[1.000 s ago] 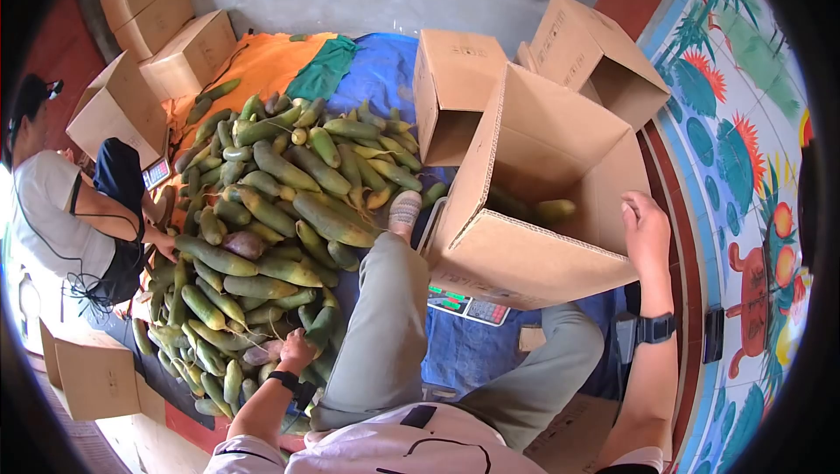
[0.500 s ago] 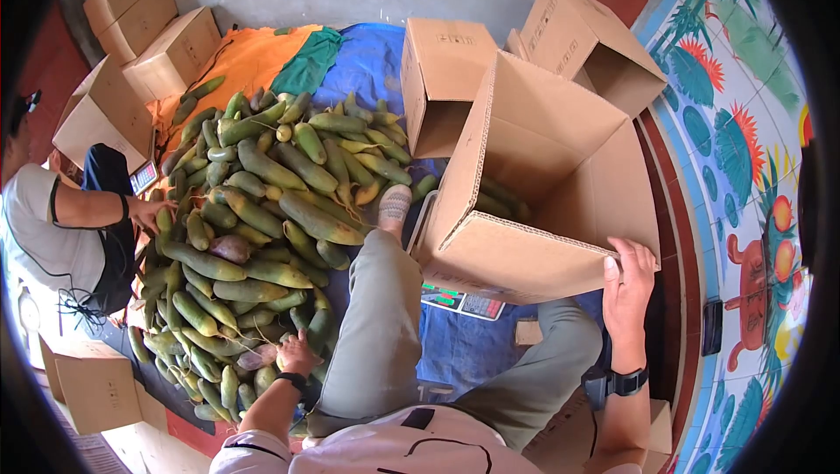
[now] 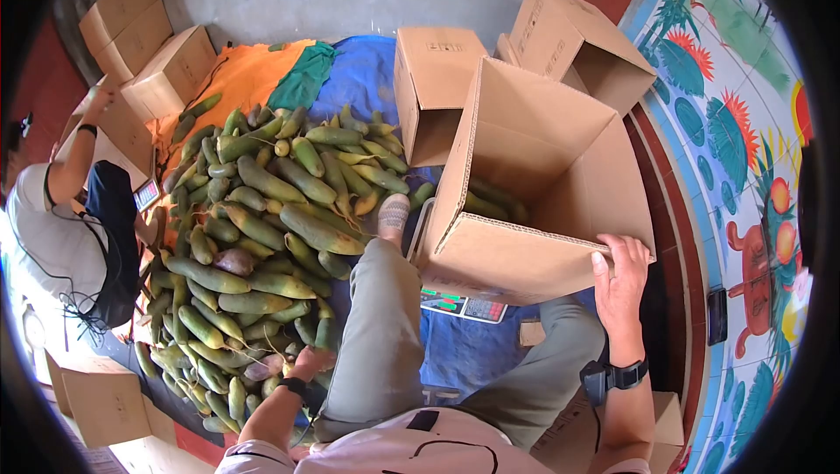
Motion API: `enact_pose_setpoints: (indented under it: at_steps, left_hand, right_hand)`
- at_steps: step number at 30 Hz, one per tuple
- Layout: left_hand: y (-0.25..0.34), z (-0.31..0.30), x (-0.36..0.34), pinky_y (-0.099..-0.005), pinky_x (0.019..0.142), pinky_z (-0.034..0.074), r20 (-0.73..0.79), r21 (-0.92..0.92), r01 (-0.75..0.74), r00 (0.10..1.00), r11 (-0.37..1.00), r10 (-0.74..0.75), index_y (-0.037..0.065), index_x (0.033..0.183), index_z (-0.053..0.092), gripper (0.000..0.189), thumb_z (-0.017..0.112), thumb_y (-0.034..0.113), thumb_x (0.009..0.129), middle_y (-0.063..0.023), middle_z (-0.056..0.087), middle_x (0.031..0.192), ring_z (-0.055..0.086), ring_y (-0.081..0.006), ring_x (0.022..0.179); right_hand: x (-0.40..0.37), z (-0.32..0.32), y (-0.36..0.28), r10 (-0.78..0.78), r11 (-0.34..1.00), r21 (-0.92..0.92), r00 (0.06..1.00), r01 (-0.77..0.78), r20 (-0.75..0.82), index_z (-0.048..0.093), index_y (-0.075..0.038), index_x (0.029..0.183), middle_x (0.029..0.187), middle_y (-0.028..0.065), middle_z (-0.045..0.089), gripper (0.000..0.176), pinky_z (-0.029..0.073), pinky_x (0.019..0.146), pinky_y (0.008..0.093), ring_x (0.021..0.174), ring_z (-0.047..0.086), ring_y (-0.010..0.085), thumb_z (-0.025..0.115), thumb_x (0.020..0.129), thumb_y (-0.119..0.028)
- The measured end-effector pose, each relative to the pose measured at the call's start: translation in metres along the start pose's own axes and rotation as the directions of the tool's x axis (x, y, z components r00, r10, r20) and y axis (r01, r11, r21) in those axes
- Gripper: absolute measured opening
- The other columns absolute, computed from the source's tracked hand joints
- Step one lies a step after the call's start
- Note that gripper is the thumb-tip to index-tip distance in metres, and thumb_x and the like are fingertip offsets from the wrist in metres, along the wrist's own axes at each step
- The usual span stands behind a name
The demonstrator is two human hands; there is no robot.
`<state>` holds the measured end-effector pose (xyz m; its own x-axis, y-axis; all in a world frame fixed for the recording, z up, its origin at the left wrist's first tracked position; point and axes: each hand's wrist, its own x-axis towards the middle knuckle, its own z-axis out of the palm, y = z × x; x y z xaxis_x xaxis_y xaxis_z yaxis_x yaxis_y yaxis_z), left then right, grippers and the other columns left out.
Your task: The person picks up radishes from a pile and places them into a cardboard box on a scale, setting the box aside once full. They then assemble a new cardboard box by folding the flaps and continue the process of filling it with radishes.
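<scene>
A large pile of green radishes [image 3: 254, 220], with a few purplish ones among them, covers the ground cloth on the left. My left hand [image 3: 312, 360] is at the pile's near right edge, beside my leg, against the radishes there; its fingers are blurred and partly hidden. An open cardboard box [image 3: 525, 255] stands tilted at the right with several green radishes [image 3: 494, 201] inside. My right hand [image 3: 623, 277] grips the box's near right rim, fingers over the edge and thumb outside. Under the box sits a digital scale [image 3: 464, 305], its lit display partly showing.
Other cardboard boxes lie behind the open box [image 3: 444, 67], at the back left [image 3: 171, 67] and at the lower left [image 3: 101, 400]. A co-worker [image 3: 66, 220] sits left of the pile. A painted tile wall [image 3: 752, 211] borders the right side.
My left hand has shifted slightly right and closer to my leg. The co-worker's arm has risen from the pile toward the boxes behind. My right hand keeps its hold on the box rim.
</scene>
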<state>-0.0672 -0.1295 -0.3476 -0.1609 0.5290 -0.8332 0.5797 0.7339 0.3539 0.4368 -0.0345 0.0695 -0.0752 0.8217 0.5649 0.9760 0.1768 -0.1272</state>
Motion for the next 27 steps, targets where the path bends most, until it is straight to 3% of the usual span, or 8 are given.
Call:
enact_pose_setpoints:
  at_steps: [1,5,7,10,15,19,23,27]
  left_hand:
    - [-0.007,-0.007,0.008,-0.0302,0.071,0.048,0.252,-0.424,0.091,0.967,0.901,0.021,0.007,0.103,0.059,0.040,0.060,0.040,0.081,-0.0087,0.066,0.091,0.065,-0.0186,0.080]
    - [0.036,-0.035,-0.046,-0.0274,0.062,0.045,0.355,-0.615,0.273,0.934,0.740,-0.050,0.010,0.093,0.061,0.031,0.063,0.038,0.082,-0.0039,0.065,0.080,0.061,-0.0136,0.068]
    - [0.040,-0.046,-0.065,-0.0277,0.064,0.045,0.339,-0.630,0.260,0.940,0.732,-0.043,0.009,0.099,0.061,0.032,0.061,0.036,0.084,-0.0045,0.065,0.086,0.061,-0.0154,0.072]
    - [0.064,-0.065,-0.117,-0.0320,0.069,0.047,0.082,-0.813,-0.045,0.978,0.581,0.192,0.003,0.110,0.056,0.037,0.060,0.030,0.085,-0.0084,0.062,0.100,0.061,-0.0209,0.083]
    - [0.095,-0.101,-0.178,-0.0311,0.075,0.049,-0.089,-0.906,-0.253,0.897,0.340,0.432,0.000,0.118,0.051,0.044,0.061,0.027,0.084,-0.0091,0.062,0.104,0.061,-0.0196,0.088]
    - [0.141,-0.122,-0.250,-0.0298,0.083,0.048,-0.216,-0.824,-0.460,0.795,0.331,0.567,-0.004,0.126,0.046,0.060,0.065,0.030,0.080,-0.0103,0.060,0.111,0.060,-0.0200,0.097]
    - [0.170,-0.126,-0.292,-0.0295,0.086,0.047,-0.119,-0.784,-0.508,0.687,0.357,0.717,-0.007,0.128,0.043,0.080,0.073,0.035,0.066,-0.0135,0.058,0.114,0.058,-0.0201,0.101]
    - [0.193,-0.106,-0.307,-0.0313,0.096,0.040,0.217,-0.762,-0.406,0.575,0.505,0.789,-0.008,0.132,0.039,0.084,0.075,0.029,0.066,-0.0129,0.057,0.119,0.054,-0.0213,0.110]
  right_hand:
    - [0.000,0.000,0.000,0.001,1.000,-0.001,1.000,-0.001,0.000,0.061,-0.002,0.099,0.091,0.0133,0.059,0.021,0.039,0.085,0.0422,0.088,0.052,0.0316,0.062,0.082,-0.014]
    - [-0.001,-0.001,0.001,0.014,1.000,-0.004,1.000,-0.014,-0.004,0.061,-0.002,0.099,0.090,0.0132,0.058,0.022,0.038,0.085,0.0424,0.088,0.052,0.0317,0.063,0.081,-0.015]
    - [-0.003,0.000,0.002,0.007,1.000,-0.009,1.000,-0.007,0.004,0.061,-0.003,0.100,0.090,0.0133,0.058,0.023,0.038,0.086,0.0426,0.088,0.052,0.0317,0.063,0.081,-0.015]
    - [-0.003,-0.001,0.000,0.014,1.000,0.019,1.000,-0.014,0.002,0.061,-0.003,0.100,0.089,0.0135,0.058,0.023,0.038,0.086,0.0427,0.089,0.052,0.0319,0.063,0.081,-0.015]
    - [-0.004,-0.003,0.000,0.021,1.000,0.022,1.000,-0.021,-0.001,0.060,-0.002,0.105,0.095,0.0139,0.059,0.027,0.038,0.087,0.0435,0.093,0.052,0.0326,0.063,0.081,-0.015]
    - [-0.009,-0.009,-0.012,-0.032,0.999,-0.012,0.996,0.031,-0.084,0.057,-0.003,0.114,0.114,0.0146,0.056,0.037,0.038,0.094,0.0441,0.105,0.051,0.0345,0.065,0.080,-0.017]
    - [-0.022,-0.024,-0.044,-0.084,0.996,0.028,0.996,0.085,-0.041,0.055,-0.004,0.116,0.123,0.0150,0.052,0.045,0.037,0.098,0.0457,0.112,0.049,0.0354,0.068,0.077,-0.021]
    - [-0.035,-0.035,-0.082,-0.368,0.886,0.336,0.925,0.319,0.092,0.054,-0.008,0.121,0.127,0.0142,0.049,0.058,0.040,0.093,0.0472,0.114,0.048,0.0331,0.074,0.071,-0.031]
